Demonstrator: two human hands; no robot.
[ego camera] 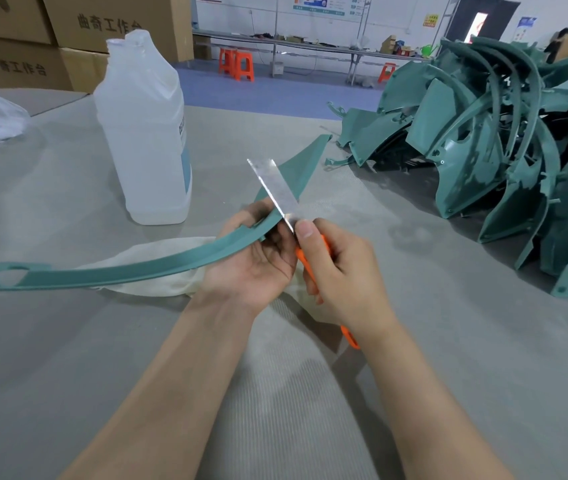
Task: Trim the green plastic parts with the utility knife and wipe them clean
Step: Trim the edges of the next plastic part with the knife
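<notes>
Left hand: fingers wrap long curved green plastic strip.
Right hand: fingers clamp orange-handled utility knife, blade touching strip beside left fingers.

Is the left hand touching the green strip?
Touching. The head view shows the left hand gripping the green strip near its bend.

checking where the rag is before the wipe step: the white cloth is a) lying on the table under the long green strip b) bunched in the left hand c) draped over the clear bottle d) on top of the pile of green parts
a: the white cloth lies flat on the table beneath the green strip, while the left hand grips the strip and the right hand holds the utility knife.
</notes>
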